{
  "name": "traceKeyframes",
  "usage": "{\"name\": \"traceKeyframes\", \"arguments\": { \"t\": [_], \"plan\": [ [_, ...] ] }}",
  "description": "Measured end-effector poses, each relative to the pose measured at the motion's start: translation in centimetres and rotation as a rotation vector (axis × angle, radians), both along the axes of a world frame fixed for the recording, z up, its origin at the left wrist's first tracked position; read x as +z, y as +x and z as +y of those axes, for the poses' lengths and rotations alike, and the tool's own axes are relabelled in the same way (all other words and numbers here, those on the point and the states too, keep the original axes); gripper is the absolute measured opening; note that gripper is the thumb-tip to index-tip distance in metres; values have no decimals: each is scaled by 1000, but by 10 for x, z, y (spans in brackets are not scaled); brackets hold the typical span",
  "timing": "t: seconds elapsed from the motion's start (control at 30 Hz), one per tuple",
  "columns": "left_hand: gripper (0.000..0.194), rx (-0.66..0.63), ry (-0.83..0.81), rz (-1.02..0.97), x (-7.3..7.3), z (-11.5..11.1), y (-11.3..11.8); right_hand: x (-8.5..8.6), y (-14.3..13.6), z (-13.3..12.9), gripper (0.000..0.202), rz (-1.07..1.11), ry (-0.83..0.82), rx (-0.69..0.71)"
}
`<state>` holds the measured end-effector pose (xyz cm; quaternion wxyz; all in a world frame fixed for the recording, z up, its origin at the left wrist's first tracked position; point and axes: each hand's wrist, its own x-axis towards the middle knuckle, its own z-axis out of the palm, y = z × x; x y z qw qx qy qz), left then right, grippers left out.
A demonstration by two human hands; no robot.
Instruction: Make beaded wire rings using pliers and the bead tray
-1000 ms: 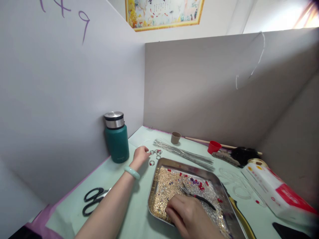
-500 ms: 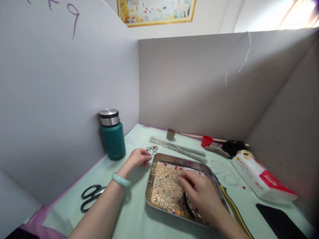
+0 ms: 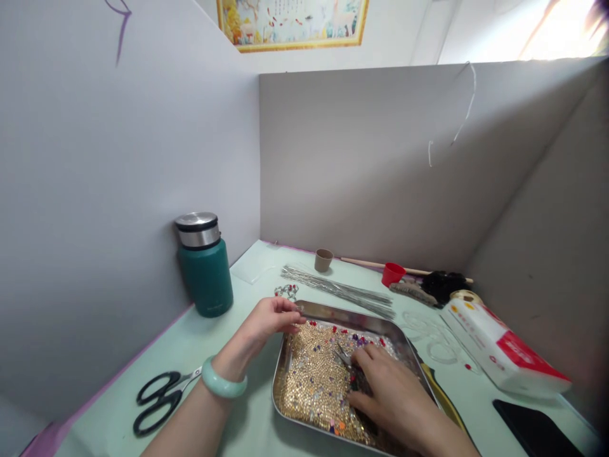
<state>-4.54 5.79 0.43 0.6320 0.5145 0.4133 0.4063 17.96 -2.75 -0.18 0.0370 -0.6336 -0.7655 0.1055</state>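
My left hand [image 3: 275, 317], with a pale green bangle [image 3: 223, 379] on the wrist, reaches over the left back corner of the metal tray [image 3: 352, 312]. Its thumb and fingertips are pinched together; what sits between them is too small to make out. Inside the tray lie many gold beads [image 3: 309, 374], mixed with red, purple and orange ones. Over the tray's right half, my right hand [image 3: 387, 387] holds pliers [image 3: 343, 357], silver jaws pointing left above the beads and dark handles partly hidden by the palm. A small beaded wire piece [image 3: 287, 291] lies behind my left hand.
Black-handled scissors [image 3: 159, 403] and a teal bottle [image 3: 207, 276] are at the left. Behind the tray lie thin wires [image 3: 337, 291], a brown cup [image 3: 323, 260] and a red cup [image 3: 393, 273]. A tissue pack [image 3: 504, 346] and a black phone [image 3: 535, 428] are at the right.
My left hand has moved right, from beside the beaded wire piece to over the tray's rim. The pliers' jaws, hidden before, now show as my right hand's fingers have shifted. The view has shifted slightly.
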Motion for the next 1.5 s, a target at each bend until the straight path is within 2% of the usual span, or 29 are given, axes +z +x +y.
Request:
{"name": "traceKeyframes", "arguments": {
  "t": [0.13, 0.23, 0.27, 0.43, 0.57, 0.63, 0.73, 0.83, 0.93, 1.1, 1.37, 1.5],
  "plan": [
    [24, -134, 12, -9, 5, -15, 14, -4, -2, 0, 26, -26, 10, 6],
    [20, -325, 34, 57, 10, -29, 30, -9, -2, 2, 29, -27, 18, -26],
    [20, -353, 46, 67, 12, -32, 35, -10, -2, 3, 29, -22, 26, -25],
    [22, -277, 5, -162, 16, -39, 45, -15, 2, 4, 26, 28, 82, 43],
    [23, -320, -13, -264, 8, -38, 41, -10, 0, 4, 19, 108, 130, 52],
    [24, -369, -35, -276, 4, -38, 38, -3, -3, 4, 13, 252, 218, 20],
    [24, -382, -40, -257, 2, -40, 37, 11, -10, 1, 22, 603, 332, -40],
    [23, -379, -37, -228, 3, -42, 40, 18, -15, -3, 25, 874, 252, -92],
    [22, -353, -40, -183, 4, -45, 45, 16, -18, -4, 21, 1006, 169, -75],
    [27, -251, -28, -79, 4, -47, 50, 7, -22, -3, 18, 1023, 195, -80],
    [21, -227, 70, 22, 6, -49, 48, 4, -23, -3, 17, 925, 305, -103],
    [18, -224, 116, 45, 6, -50, 43, 2, -23, -2, 16, 906, 342, -61]
  ]
}}
